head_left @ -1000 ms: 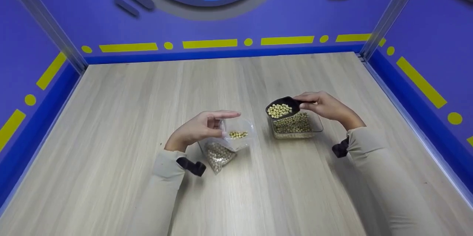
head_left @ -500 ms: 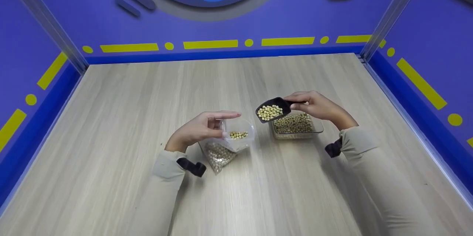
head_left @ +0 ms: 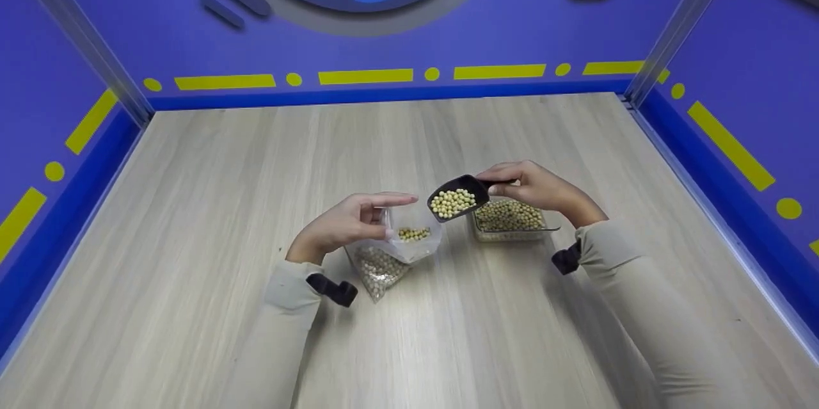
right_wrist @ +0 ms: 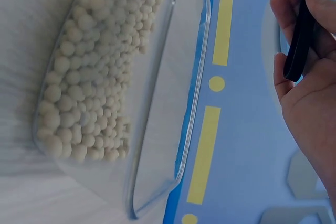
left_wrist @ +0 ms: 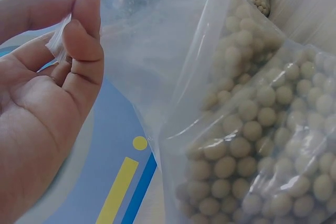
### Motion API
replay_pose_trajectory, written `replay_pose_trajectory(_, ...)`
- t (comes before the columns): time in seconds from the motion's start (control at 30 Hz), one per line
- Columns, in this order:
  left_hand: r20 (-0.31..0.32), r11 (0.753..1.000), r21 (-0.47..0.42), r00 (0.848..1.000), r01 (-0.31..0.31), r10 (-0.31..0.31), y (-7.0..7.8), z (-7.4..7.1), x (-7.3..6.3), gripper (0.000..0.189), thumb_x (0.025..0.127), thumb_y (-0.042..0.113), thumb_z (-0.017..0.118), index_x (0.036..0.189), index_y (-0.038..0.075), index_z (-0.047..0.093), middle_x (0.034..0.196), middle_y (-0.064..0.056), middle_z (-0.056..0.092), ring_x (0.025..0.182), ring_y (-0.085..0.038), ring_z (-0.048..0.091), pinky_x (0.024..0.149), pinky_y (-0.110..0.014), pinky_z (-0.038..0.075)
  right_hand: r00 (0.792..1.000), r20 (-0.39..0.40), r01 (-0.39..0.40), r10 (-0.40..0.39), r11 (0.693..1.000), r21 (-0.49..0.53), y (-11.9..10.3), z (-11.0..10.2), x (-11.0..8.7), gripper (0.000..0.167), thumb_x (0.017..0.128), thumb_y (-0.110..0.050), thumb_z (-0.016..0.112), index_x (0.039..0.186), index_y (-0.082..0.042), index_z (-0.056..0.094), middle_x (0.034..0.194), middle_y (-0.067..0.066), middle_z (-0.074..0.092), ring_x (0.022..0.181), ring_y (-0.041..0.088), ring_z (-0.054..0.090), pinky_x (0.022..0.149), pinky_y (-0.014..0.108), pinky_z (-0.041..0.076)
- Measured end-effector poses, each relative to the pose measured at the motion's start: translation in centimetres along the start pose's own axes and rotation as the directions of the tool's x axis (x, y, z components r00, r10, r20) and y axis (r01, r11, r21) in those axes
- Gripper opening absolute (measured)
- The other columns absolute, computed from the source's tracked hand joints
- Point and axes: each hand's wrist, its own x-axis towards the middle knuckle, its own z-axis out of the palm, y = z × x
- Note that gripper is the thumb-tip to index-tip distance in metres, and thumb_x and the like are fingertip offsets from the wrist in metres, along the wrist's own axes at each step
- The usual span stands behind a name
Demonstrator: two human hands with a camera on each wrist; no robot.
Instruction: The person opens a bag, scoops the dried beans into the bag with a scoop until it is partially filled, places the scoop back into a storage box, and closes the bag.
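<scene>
My left hand (head_left: 342,226) pinches the edge of a clear plastic bag (left_wrist: 152,51) and keeps its mouth spread. Round pale beans (left_wrist: 252,129) fill the lower part of the bag, and some show through its mouth in the head view. In my right hand (head_left: 537,190) is the handle of a black scoop (head_left: 477,186), held between thumb and fingers. Pale yellow beans (head_left: 453,202) lie in the scoop's bowl, whose tip is right at the bag's right rim. Below my right hand stands a clear rectangular container (head_left: 512,236) holding more beans (right_wrist: 94,77).
The wood-grain table (head_left: 256,159) carries the bag and the container. Blue-purple panels (head_left: 384,50) with yellow marks close it in at the back and both sides. Each wrist wears a black camera mount (head_left: 331,289) over a light sleeve.
My right hand has carried the loaded scoop leftward and slightly down, from above the container to the bag's mouth. The left hand and the bag have stayed nearly still.
</scene>
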Motion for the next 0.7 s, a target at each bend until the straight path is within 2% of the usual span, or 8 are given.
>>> replay_pose_trajectory(0.27,-0.009,1.000,0.027,1.000,-0.005,0.005,-0.1,0.0,0.1,0.059,0.083,-0.008,0.062,0.140,-0.003,0.046,0.145,-0.016,0.046,0.067,-0.002,0.047,0.066,-0.015,0.047,0.999,0.031,0.030,-0.029,0.999,-0.030,-0.8,0.4,0.4,0.030,0.092,-0.007,0.061,0.121,-0.001,0.066,0.121,0.018,0.065,0.115,0.035,0.060,0.098,0.048,0.046)
replay_pose_trajectory(0.47,-0.009,1.000,0.014,1.000,-0.007,0.008,-0.1,0.1,0.0,0.059,0.083,-0.007,0.063,0.140,-0.004,0.045,0.146,-0.019,0.044,0.068,-0.002,0.049,0.066,-0.015,0.047,0.995,0.038,0.093,-0.090,0.991,-0.094,-1.5,0.4,0.8,0.029,0.091,-0.005,0.061,0.119,0.000,0.067,0.117,0.018,0.067,0.111,0.034,0.062,0.097,0.048,0.047)
replay_pose_trajectory(0.7,-0.016,1.000,0.027,1.000,-0.004,0.005,0.1,0.1,0.0,0.060,0.083,-0.006,0.064,0.139,-0.003,0.046,0.144,-0.020,0.046,0.067,-0.002,0.049,0.065,-0.015,0.046,0.993,0.060,0.109,-0.102,0.985,-0.131,-2.2,0.1,1.0,0.029,0.091,-0.002,0.061,0.119,0.000,0.067,0.114,0.018,0.068,0.107,0.033,0.063,0.094,0.046,0.049)
